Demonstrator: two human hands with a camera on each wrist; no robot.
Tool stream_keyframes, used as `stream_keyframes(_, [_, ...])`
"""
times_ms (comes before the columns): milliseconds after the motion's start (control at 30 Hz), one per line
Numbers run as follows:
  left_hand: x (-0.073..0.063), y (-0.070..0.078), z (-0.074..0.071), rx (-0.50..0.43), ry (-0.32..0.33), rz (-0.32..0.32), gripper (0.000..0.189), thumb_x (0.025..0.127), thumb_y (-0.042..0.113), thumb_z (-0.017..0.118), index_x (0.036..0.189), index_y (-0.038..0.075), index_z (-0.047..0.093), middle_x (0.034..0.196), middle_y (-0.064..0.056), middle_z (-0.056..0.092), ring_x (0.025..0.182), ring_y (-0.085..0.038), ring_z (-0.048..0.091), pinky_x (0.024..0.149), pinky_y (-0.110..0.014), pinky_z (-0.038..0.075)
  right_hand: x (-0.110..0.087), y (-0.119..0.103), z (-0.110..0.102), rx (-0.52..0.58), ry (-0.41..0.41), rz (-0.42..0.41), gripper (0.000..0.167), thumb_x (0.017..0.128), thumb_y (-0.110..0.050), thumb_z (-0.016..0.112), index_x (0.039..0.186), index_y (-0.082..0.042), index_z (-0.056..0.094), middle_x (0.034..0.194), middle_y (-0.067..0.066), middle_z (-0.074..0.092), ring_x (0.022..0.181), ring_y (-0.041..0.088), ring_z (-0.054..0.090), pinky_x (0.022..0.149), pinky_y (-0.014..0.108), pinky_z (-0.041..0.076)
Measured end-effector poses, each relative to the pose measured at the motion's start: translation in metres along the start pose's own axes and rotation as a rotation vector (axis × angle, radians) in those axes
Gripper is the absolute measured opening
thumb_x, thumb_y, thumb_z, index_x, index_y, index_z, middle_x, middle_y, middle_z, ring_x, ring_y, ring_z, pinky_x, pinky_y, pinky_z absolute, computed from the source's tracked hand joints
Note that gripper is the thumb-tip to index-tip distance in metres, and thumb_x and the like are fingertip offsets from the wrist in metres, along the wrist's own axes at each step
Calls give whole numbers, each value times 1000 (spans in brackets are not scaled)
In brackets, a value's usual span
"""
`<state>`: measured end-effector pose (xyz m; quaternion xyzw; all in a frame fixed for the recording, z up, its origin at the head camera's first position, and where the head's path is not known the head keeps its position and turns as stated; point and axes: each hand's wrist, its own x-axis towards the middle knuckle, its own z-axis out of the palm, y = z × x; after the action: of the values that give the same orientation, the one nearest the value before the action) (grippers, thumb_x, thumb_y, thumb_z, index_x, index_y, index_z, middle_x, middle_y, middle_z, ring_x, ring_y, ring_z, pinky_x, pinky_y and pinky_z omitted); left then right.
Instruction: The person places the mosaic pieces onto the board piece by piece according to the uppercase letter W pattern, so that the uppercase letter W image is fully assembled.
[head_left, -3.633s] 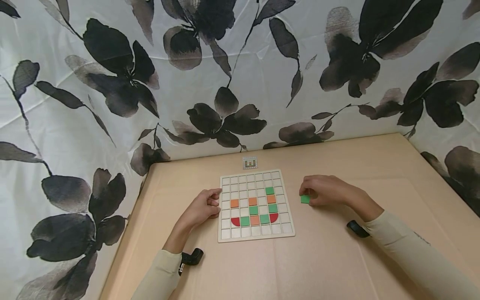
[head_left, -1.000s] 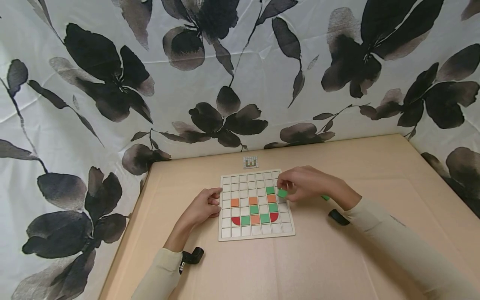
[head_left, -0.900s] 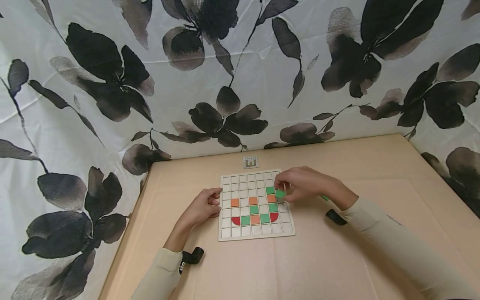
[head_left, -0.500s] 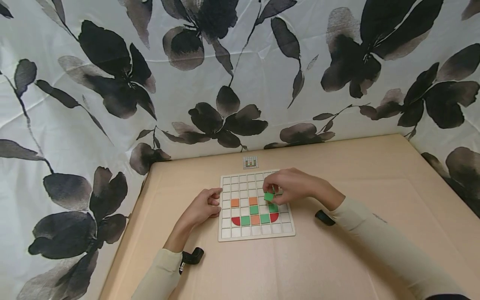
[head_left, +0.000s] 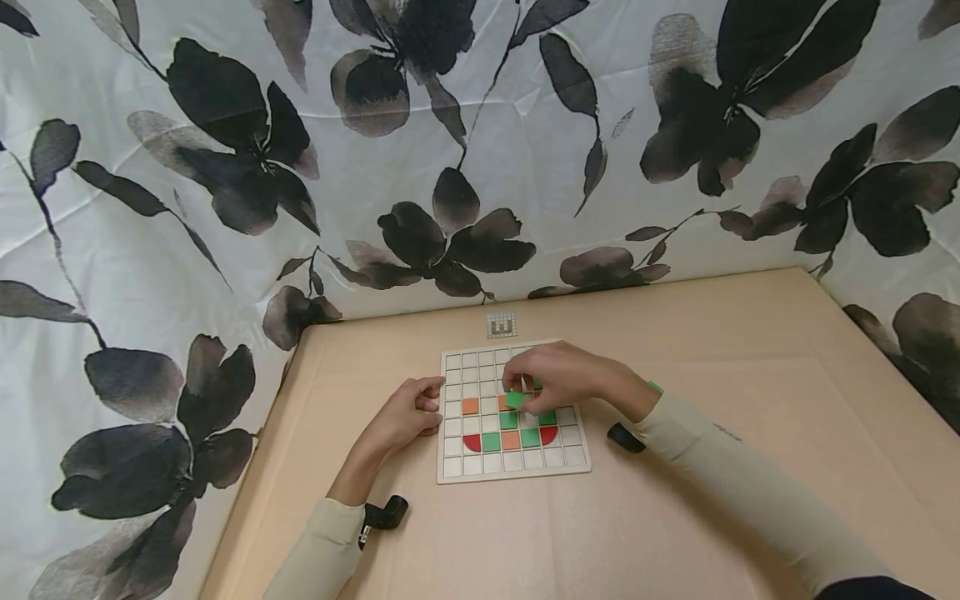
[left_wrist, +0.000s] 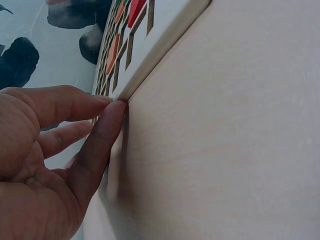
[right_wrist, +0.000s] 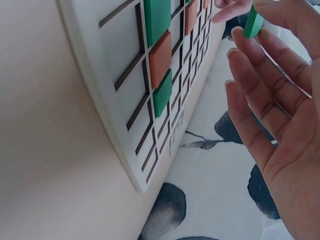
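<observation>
My right hand pinches a small green square tile between thumb and fingertips. It holds the tile over the white grid board, overlapping an orange tile in the middle column. In the right wrist view the held tile is tilted on edge, the other fingers spread below it. My left hand rests against the board's left edge, with thumb and index fingertips touching the rim. Green, orange and red tiles sit in the board's squares, including an orange one and a rounded red one.
Behind the board lies a small patterned card. Another green piece shows partly behind my right wrist on the wooden tabletop. A floral cloth hangs along the back and sides.
My right hand has carried the green tile leftward, from the table right of the board to above its middle columns. My left hand has stayed at the left edge.
</observation>
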<state>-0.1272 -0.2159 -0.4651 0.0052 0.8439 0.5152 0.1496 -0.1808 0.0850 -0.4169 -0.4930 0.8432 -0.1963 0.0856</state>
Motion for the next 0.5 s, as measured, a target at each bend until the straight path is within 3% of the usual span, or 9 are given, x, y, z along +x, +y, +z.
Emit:
stream_keyframes(200, [-1,-2,-1,4,5,5,68,86,-16,67,149,4,49,117,-13,46,94,-21,49,66,-30,59,11,-7,10,-17,-10,-10,19,87,-29,75,104,-24,70,89,-9,67,81,5,58,69,24,49])
stream_keyframes(500, [-2,-4,-3,10,4,25,67,86,-16,67,148,3,50,116,-13,46,94,-20,49,66,-31,58,27,-14,23,-26,-45,-24,20,88,-33,76,105,-26,70,88,-9,67,80,8,60,66,24,48])
